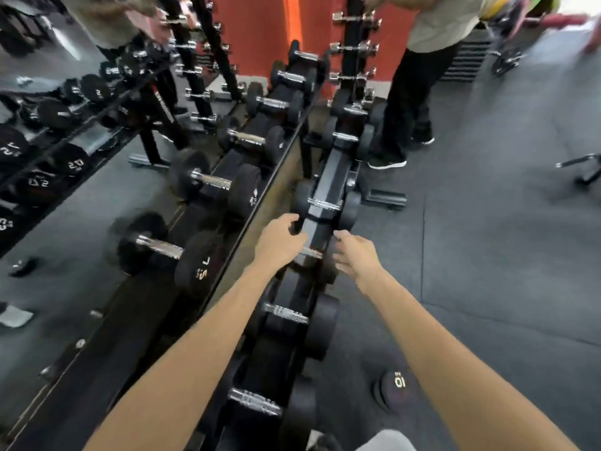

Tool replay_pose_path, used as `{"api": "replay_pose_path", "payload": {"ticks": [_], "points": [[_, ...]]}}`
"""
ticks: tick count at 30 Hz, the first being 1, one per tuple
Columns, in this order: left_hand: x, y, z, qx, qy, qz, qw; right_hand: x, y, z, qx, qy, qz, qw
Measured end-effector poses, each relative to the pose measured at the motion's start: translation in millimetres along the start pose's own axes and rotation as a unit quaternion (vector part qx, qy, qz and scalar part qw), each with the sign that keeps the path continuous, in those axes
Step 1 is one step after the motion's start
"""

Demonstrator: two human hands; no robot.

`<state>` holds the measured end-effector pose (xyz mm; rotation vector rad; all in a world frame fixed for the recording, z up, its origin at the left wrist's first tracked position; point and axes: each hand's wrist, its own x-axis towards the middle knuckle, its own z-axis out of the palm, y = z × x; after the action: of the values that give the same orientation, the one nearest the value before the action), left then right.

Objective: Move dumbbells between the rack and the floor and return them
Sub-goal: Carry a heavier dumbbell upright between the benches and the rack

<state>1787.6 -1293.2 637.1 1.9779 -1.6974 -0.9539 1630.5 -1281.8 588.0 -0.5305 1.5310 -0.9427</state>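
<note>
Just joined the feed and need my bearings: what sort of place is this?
Most likely a gym's free-weight area. A long dumbbell rack runs along a wall mirror, dark rubber flooring covers the ground, and both hands reach toward a racked dumbbell.

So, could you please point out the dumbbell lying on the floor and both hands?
Black round "10" dumbbell [394, 390]: head view, numbered end face.
Left hand [279, 240]: head view, back.
Right hand [356, 253]: head view, back.
</note>
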Motion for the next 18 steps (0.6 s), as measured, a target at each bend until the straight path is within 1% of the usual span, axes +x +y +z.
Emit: {"api": "replay_pose_path", "payload": {"ticks": [2, 4, 9, 13, 18], "points": [[-15.1, 25.6, 41.7, -0.011, -0.034, 0.021, 0.999, -3.4, 12.2, -50.1, 0.014, 0.026, -0.015, 0.999], [-29.4, 45.1, 85.1, -0.014, -0.081, 0.024, 0.996, -8.3, 28.2, -99.1, 0.021, 0.051, -0.018, 0.998], [-61.7, 66.5, 186.3, -0.019, -0.172, 0.013, 0.985, -14.7, 82.4, -196.3, 0.037, 0.118, 0.025, 0.992], [-72.8, 62.9, 258.7, -0.007, -0.225, -0.012, 0.974, -3.2, 128.9, -243.1, 0.049, 0.144, 0.068, 0.986], [-52.7, 34.9, 344.6, -0.029, -0.270, -0.058, 0.961, 31.0, 192.0, -283.1, 0.042, 0.165, 0.111, 0.979]]}}
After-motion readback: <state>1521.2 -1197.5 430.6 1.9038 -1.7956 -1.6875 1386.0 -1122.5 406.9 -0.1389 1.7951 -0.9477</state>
